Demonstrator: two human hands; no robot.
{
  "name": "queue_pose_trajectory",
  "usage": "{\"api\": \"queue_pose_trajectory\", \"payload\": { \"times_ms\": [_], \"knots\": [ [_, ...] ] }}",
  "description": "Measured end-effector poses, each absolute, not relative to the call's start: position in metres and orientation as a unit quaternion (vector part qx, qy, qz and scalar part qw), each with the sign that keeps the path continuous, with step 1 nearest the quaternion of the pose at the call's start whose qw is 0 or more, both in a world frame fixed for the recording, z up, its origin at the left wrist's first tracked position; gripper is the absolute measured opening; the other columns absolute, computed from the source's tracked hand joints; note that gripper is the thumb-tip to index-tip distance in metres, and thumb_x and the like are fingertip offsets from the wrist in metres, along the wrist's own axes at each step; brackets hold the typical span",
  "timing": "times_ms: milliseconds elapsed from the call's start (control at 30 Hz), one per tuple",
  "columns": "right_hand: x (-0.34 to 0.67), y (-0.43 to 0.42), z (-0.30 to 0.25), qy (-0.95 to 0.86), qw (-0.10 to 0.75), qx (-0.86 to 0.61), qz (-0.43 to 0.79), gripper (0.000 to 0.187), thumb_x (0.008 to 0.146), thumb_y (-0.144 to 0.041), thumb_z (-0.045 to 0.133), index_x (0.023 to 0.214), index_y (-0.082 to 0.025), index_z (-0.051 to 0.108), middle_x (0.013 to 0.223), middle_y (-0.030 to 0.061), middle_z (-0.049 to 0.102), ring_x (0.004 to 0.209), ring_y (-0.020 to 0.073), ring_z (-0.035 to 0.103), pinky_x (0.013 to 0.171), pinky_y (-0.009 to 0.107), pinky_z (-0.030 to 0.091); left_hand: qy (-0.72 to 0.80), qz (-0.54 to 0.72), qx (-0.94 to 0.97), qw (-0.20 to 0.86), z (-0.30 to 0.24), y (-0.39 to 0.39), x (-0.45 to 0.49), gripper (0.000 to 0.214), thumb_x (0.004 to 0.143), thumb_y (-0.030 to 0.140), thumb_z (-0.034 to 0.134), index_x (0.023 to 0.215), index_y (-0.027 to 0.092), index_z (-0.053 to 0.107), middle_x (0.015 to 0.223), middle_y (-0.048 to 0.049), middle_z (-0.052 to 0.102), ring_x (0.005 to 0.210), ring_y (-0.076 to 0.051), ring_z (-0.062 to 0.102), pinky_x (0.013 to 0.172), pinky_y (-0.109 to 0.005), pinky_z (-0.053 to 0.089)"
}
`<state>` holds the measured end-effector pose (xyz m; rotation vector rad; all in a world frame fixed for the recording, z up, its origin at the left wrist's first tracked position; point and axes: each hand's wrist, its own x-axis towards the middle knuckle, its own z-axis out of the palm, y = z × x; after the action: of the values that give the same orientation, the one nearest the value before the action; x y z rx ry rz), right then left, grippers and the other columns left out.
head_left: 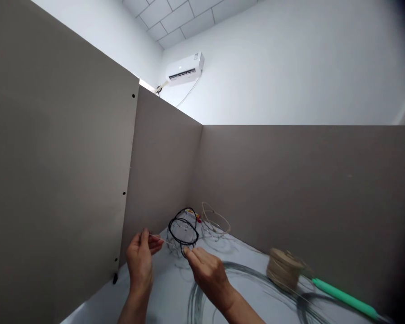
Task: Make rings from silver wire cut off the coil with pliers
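The left hand [140, 263] sat at about 9 o'clock from the work, its thumb and forefinger [144, 238] pinched shut on a thin pale strand [160, 239]. The strand ran across to a black wire frame [182, 244], which stood on the white tabletop [165, 297] at about 12 o'clock from the hands, close to the corner where the partitions met. The frame showed at least 2 black rings, with finer, paler wire around them. The right hand [207, 274] came in from about 4 o'clock with its fingers [192, 255] almost closed, their tips at the lower rim of the frame. Whether they had hold of the wire or only rested against it, I could not tell.

Just beyond the frame, at about 1 o'clock, lay a tan wire loop [216, 218]. A small red and yellow item sat behind the frame, too small to make out. A loose coil of grey wire [229, 266] spread across the tabletop under the right hand, and a spool of twine [285, 270] stood at about 3 o'clock. Farther out at 4 o'clock lay a green-handled tool [344, 297]. Beige partition panels [290, 189] rose behind the tabletop, and an air conditioner [184, 68] hung high on the white wall beyond.
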<state>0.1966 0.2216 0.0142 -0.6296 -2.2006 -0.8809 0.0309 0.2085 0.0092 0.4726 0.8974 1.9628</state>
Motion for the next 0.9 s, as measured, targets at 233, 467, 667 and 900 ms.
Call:
{"api": "queue_pose_trajectory", "payload": {
  "times_ms": [233,467,667,900],
  "knots": [
    [0.196,0.220,0.008,-0.854,0.319,-0.252,-0.326,0.023,0.087,-0.011,0.034,0.086,-0.014,0.057,0.053,-0.0006,0.049,0.048,0.0110,0.042,0.046,0.024,0.030,0.373,0.742,0.278,0.482,0.000,0.199,0.045,0.035,0.063,0.045,0.062,0.069,0.010,0.059,0.061,-0.0059,0.064,0.057,-0.016,0.061,0.058,-0.027,0.051],
    [0.211,0.225,0.002,-0.860,0.312,-0.267,-0.305,0.022,0.087,-0.011,0.034,0.083,-0.015,0.056,0.054,-0.0003,0.050,0.050,0.0115,0.043,0.048,0.023,0.031,0.358,0.761,0.222,0.493,0.000,0.207,0.038,0.033,0.062,0.044,0.063,0.063,0.011,0.058,0.056,-0.0043,0.063,0.053,-0.015,0.061,0.052,-0.025,0.050],
    [0.235,0.227,-0.004,-0.854,0.308,-0.302,-0.289,0.030,0.090,-0.018,0.027,0.082,-0.015,0.055,0.060,0.0024,0.055,0.057,0.0129,0.048,0.055,0.024,0.034,0.360,0.763,0.216,0.492,0.000,0.210,0.042,0.031,0.060,0.041,0.066,0.067,0.012,0.060,0.062,-0.0035,0.064,0.056,-0.013,0.061,0.054,-0.023,0.050],
    [0.239,0.228,-0.001,-0.853,0.286,-0.330,-0.285,0.029,0.090,-0.020,0.027,0.083,-0.018,0.055,0.060,0.0012,0.055,0.055,0.0129,0.048,0.053,0.024,0.035,0.353,0.706,0.323,0.522,-0.004,0.213,0.082,0.031,0.062,0.041,0.064,0.065,0.010,0.063,0.062,-0.0054,0.065,0.061,-0.017,0.062,0.058,-0.026,0.051]
  ]
}}
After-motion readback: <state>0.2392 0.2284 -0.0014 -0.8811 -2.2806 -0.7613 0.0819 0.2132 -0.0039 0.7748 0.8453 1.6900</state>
